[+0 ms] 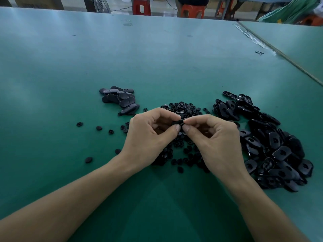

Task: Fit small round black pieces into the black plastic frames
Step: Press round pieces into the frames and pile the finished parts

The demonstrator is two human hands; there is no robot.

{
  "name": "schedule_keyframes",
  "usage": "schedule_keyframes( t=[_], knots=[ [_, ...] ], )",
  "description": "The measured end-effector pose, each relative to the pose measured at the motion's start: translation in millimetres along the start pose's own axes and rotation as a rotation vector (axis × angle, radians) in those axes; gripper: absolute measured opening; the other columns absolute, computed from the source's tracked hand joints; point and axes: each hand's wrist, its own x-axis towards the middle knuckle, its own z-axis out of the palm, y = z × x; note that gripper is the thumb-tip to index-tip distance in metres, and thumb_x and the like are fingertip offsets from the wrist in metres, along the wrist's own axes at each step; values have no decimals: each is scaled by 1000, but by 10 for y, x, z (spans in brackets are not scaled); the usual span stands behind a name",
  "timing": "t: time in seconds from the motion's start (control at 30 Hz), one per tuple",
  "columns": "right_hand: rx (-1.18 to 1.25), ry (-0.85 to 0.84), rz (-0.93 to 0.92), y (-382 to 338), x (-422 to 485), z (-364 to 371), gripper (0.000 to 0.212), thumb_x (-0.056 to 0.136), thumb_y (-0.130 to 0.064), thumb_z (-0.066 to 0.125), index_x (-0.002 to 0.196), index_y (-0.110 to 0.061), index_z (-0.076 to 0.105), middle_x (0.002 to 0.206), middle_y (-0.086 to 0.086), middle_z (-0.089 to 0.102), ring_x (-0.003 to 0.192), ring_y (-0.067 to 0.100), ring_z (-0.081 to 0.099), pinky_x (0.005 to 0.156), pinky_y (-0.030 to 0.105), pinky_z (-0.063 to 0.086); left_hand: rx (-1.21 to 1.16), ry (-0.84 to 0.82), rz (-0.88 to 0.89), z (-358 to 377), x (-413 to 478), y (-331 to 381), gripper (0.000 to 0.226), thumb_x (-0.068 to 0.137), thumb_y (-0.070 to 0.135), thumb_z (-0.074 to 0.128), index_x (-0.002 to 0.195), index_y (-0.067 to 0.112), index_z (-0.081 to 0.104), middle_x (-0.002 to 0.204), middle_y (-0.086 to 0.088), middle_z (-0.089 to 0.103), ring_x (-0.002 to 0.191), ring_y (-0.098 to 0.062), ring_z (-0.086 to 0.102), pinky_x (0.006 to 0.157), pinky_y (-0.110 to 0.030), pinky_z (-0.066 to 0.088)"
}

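Left hand (148,137) and right hand (215,139) fingertip to fingertip on black frame (178,121)

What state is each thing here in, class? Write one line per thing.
Left hand, pinching the held frame.
Right hand, pinching the same frame.
Held frame, between both hands' fingers, mostly hidden.
Round pieces, loose, scattered under and around the hands.
Left pile, small heap of frames, untouched.
Right pile, big heap of frames, untouched.
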Motion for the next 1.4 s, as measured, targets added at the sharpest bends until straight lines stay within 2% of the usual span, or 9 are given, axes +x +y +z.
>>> schedule_keyframes(
  t=[0.1, 0.23, 0.4, 0.6, 0.73, 1.07, 1.3, 1.4],
  knots=[
    [-4, -4, -12, 0, 8, 5, 18, 87, -10, 76, 89, -27, 73, 79, -13, 73, 74, 6, 69, 70, 19, 54, -10, -3, 0, -1, -1, -3, 16, 80, 10, 76, 91, 22, 74, 84, 3, 77, 76, -14, 73, 72, -25, 59],
    [-29, 23, -15, 26, 22, 6, 21, 93, -13, 69, 105, -30, 73, 79, -13, 69, 72, 4, 63, 66, 20, 52, -20, 15, -19, -4, 8, -10, 15, 79, 13, 75, 90, 24, 73, 82, 4, 76, 73, -11, 72, 71, -26, 59],
    [-24, 46, -30, 21, 30, -8, 18, 91, -11, 72, 96, -28, 74, 84, -14, 74, 81, 8, 71, 75, 22, 55, -23, 54, -51, -9, 23, -29, 15, 78, 16, 74, 88, 27, 73, 80, 2, 76, 74, -18, 74, 72, -37, 62],
    [-58, 33, -64, -12, 9, 8, 22, 84, -11, 79, 86, -33, 74, 88, -12, 71, 82, 7, 69, 70, 14, 50, 1, 24, -22, -1, 10, -29, 18, 80, 12, 76, 89, 27, 73, 81, 5, 76, 73, -13, 73, 70, -27, 60],
    [-3, 13, -1, -14, -1, 15, 19, 83, -9, 80, 87, -28, 78, 82, -11, 75, 78, 9, 72, 74, 26, 58, 4, -1, 6, 4, 10, -21, 21, 80, 9, 76, 90, 27, 73, 85, 5, 77, 76, -12, 74, 71, -22, 57],
    [-39, 38, -15, -17, -5, 20, 20, 82, -7, 80, 82, -27, 75, 77, -15, 74, 73, 6, 71, 68, 16, 55, -14, -30, 4, 13, -5, 4, 16, 79, 10, 74, 89, 23, 73, 81, 5, 76, 72, -10, 71, 67, -18, 53],
    [3, -17, 10, 2, 8, -1, 22, 84, -5, 78, 83, -27, 75, 78, -12, 75, 75, 7, 72, 71, 21, 57, 21, -35, 6, 22, -6, -2, 16, 79, 12, 73, 91, 23, 73, 82, 4, 76, 75, -14, 72, 68, -20, 53],
    [-9, -15, 6, -6, -8, 14, 21, 85, -6, 77, 86, -27, 76, 80, -14, 75, 76, 5, 72, 72, 19, 56, 19, -28, 5, 19, -6, 4, 17, 80, 11, 72, 90, 24, 73, 83, 4, 76, 74, -13, 72, 68, -20, 54]
  ],
)
